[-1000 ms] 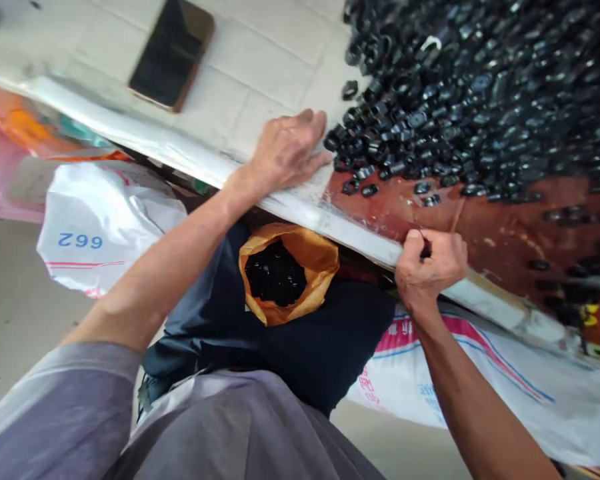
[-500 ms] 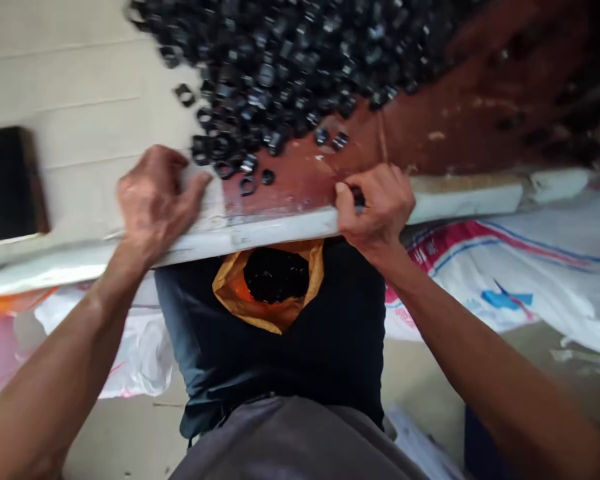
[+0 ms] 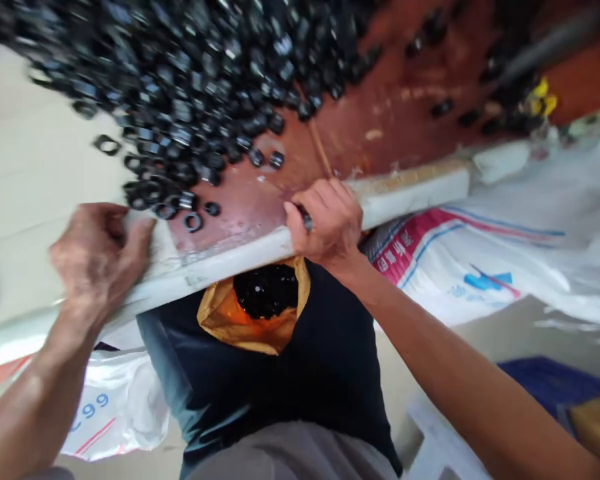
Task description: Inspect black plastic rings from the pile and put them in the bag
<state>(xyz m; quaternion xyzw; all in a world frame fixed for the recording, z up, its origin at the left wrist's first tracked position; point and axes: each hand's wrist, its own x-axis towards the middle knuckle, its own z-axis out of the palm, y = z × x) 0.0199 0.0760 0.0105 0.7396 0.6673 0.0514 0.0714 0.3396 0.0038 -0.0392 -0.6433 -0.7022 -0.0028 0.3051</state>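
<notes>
A dense heap of small black plastic rings (image 3: pixel 180 100) covers the upper left of the table, spilling across a worn reddish-brown surface (image 3: pixel 390 113) and a cream board (image 3: pixel 35 180). My right hand (image 3: pixel 325 223) sits at the white table edge (image 3: pixel 220 263), its fingertips pinching a small black piece (image 3: pixel 306 218). My left hand (image 3: pixel 97 260) rests on that edge, holding nothing, a little left of the loose rings. Below the edge, an orange-lined sack (image 3: pixel 225 317) full of black pieces (image 3: pixel 265 291) stands open against dark cloth on my lap (image 3: pixel 340 373).
White woven sacks with printed lettering lie on both sides, at right (image 3: pixel 480 267) and lower left (image 3: pixel 115 413). A blue object (image 3: pixel 550 380) sits low at right on the concrete floor (image 3: pixel 500 327). Something yellow (image 3: pixel 543 97) lies at the table's far right.
The view has swung, bringing the table edge closer to level and pushing the phone almost out at left. My hands remain at the edge, and the right still pinches a black piece.
</notes>
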